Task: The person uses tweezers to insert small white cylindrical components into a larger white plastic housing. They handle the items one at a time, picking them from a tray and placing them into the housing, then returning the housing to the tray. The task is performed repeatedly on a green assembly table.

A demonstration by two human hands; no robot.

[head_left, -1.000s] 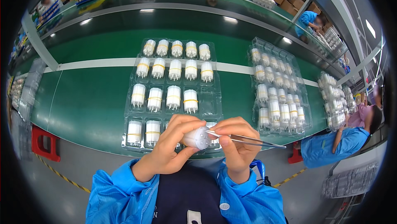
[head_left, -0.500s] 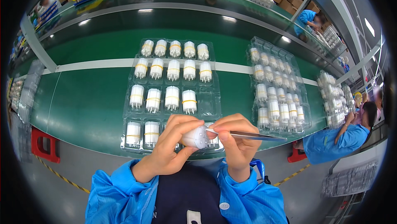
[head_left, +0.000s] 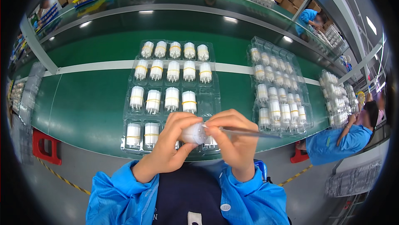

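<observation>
My left hand (head_left: 168, 146) is closed around a white cylinder (head_left: 192, 134), tilted so that its end face points right. Against that end face, my right hand (head_left: 235, 139) pinches a slim metal tool (head_left: 253, 132) that looks like tweezers, its shank sticking out to the right. The tip and a small pale bit sit between fingers and cylinder, too small to make out. Just beyond both hands lies a clear plastic tray (head_left: 210, 98) with rows of white cylinders (head_left: 171, 98), each with a yellow band and metal pins. My hands hide part of its nearest row.
A second stack of clear trays (head_left: 259, 131) with white cylinders stands to the right on the green table (head_left: 83, 104). Red stools (head_left: 46, 147) are below the table edge. A co-worker in a blue smock (head_left: 336, 142) sits at the right. A metal rail (head_left: 166, 5) crosses behind.
My right fingers have moved slightly left and up, closer to the cylinder's end face. The metal tool shifted left with them and is blurred. The held cylinder moved slightly left and up.
</observation>
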